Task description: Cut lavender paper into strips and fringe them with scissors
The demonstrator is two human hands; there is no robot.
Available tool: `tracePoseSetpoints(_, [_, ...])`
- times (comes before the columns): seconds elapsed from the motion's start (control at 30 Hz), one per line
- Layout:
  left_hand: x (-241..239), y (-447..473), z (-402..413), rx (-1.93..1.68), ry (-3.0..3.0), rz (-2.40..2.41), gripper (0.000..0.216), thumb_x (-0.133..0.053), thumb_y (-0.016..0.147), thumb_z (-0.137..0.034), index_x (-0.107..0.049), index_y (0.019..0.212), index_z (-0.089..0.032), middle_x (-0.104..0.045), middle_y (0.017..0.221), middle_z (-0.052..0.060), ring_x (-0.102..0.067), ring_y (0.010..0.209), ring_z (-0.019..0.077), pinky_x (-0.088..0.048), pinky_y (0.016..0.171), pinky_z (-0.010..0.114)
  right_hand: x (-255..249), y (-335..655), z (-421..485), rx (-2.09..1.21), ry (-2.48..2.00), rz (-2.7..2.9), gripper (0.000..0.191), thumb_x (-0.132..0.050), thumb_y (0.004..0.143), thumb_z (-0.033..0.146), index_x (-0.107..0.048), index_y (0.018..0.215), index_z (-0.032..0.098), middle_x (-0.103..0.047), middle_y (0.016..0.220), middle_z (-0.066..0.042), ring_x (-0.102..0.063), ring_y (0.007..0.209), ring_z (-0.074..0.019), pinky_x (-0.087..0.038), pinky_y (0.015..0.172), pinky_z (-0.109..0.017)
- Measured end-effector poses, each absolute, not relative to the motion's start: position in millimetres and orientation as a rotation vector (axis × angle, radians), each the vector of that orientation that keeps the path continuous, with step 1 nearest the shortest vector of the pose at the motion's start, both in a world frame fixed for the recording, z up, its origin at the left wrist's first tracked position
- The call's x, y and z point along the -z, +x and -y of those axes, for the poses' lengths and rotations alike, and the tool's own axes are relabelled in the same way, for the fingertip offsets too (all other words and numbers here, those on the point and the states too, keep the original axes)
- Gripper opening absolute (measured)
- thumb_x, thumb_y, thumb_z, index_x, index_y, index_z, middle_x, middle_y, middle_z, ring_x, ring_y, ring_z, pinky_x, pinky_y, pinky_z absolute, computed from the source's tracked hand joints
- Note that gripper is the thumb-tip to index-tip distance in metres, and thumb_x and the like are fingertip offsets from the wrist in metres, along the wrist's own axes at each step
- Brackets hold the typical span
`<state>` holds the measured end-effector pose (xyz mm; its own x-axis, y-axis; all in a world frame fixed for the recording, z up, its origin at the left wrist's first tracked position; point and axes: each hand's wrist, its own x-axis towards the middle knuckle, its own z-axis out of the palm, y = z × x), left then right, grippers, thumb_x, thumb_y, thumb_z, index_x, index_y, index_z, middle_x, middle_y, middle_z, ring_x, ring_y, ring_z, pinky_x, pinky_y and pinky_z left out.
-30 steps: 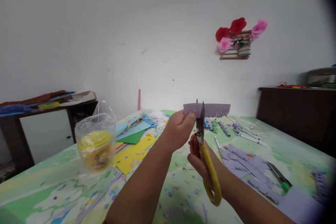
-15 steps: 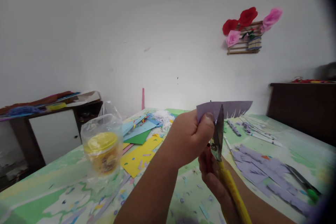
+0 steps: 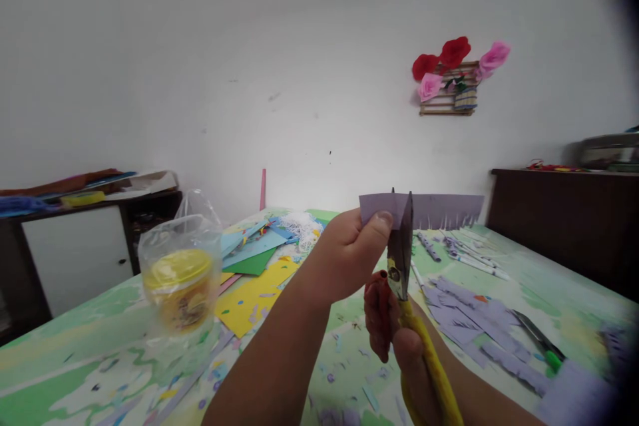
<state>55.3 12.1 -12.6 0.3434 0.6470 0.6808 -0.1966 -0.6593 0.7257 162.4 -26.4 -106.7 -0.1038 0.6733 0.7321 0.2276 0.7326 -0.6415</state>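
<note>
My left hand (image 3: 352, 249) pinches a strip of purple paper (image 3: 439, 208) near its left end, thumb on the near face. Thin fringe cuts run along the strip's lower edge on the right. Scissors (image 3: 401, 256) with a yellow and a red handle stand upright in my right hand (image 3: 407, 346), their blades apart around the strip just right of my left thumb. My right fingers are wrapped through the handles. On the table to the right lie fringed purple paper pieces (image 3: 464, 313) and a second pair of scissors with green on the handle (image 3: 542, 339).
A yellow-lidded tub (image 3: 182, 289) in a clear plastic bag stands at left. Behind it are blue, green and yellow sheets (image 3: 252, 299) and white shreds (image 3: 302, 227). Paper scraps litter the near tabletop. Purple-wrapped sticks (image 3: 474, 258) lie at back right. Dark cabinets flank the table.
The scissor blades and handles have spread wider apart. The paper strip has swung flatter toward me, showing more of its fringe. The whole view has shifted a little to the right.
</note>
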Motion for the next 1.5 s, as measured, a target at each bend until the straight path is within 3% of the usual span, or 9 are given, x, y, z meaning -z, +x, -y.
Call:
tracePoseSetpoints(0.23, [14,52,-9,-1.420,1.867,-0.484,0.031,-0.045,0.082,-0.035,-0.035,0.056,-0.020,-0.033,0.049,-0.005,-0.034,0.048,0.0078,-0.030,0.045,0.021,129,164,3,-0.469,-0.801,1.708,0.062,-0.030,0.069,0.085,-0.041,0.075,0.024,-0.037,0.061,0.003,-0.034,0.046,-0.0120,-0.029,0.038,-0.026])
tracePoseSetpoints(0.53, [3,53,-4,-1.384,1.948,-0.517,0.028,-0.043,0.081,-0.030,-0.034,0.056,-0.020,-0.033,0.051,-0.005,-0.037,0.051,0.0089,-0.035,0.049,0.021,117,169,18,-0.469,-0.796,1.742,0.060,-0.021,0.079,0.078,-0.043,0.082,0.022,-0.041,0.066,0.001,-0.037,0.054,-0.0136,-0.033,0.043,-0.027])
tracePoseSetpoints(0.67, [5,54,-6,-1.404,1.957,-0.484,0.030,-0.040,0.083,-0.030,-0.033,0.056,-0.020,-0.031,0.051,-0.006,-0.035,0.050,0.0089,-0.033,0.050,0.022,114,175,18,-0.416,-0.842,1.775,0.057,-0.022,0.080,0.076,-0.041,0.079,0.022,-0.042,0.070,0.000,-0.036,0.056,-0.0133,-0.032,0.044,-0.026])
tracePoseSetpoints(1.0, [-2,51,-4,-1.397,2.023,-0.626,0.030,-0.037,0.084,-0.026,-0.034,0.055,-0.020,-0.032,0.048,-0.006,-0.029,0.047,0.0085,-0.026,0.046,0.023,122,181,6,-0.392,-0.844,1.754,0.052,-0.029,0.084,0.070,-0.046,0.094,0.022,-0.047,0.077,-0.003,-0.042,0.058,-0.0151,-0.038,0.047,-0.028])
tracePoseSetpoints(1.3, [5,55,-8,-1.460,2.092,-0.580,0.031,-0.038,0.084,-0.030,-0.030,0.055,-0.021,-0.029,0.051,-0.006,-0.027,0.047,0.0085,-0.026,0.048,0.024,122,176,8,-0.331,-0.844,1.774,0.053,-0.022,0.085,0.070,-0.043,0.095,0.022,-0.044,0.070,0.001,-0.039,0.053,-0.0136,-0.035,0.047,-0.028])
tracePoseSetpoints(1.5, [8,59,-9,-1.476,2.100,-0.587,0.032,-0.038,0.085,-0.031,-0.030,0.056,-0.020,-0.030,0.052,-0.006,-0.027,0.048,0.0083,-0.025,0.047,0.024,113,180,12,-0.192,-0.924,1.820,0.049,-0.025,0.086,0.067,-0.044,0.086,0.021,-0.046,0.070,-0.001,-0.041,0.054,-0.0143,-0.036,0.048,-0.030])
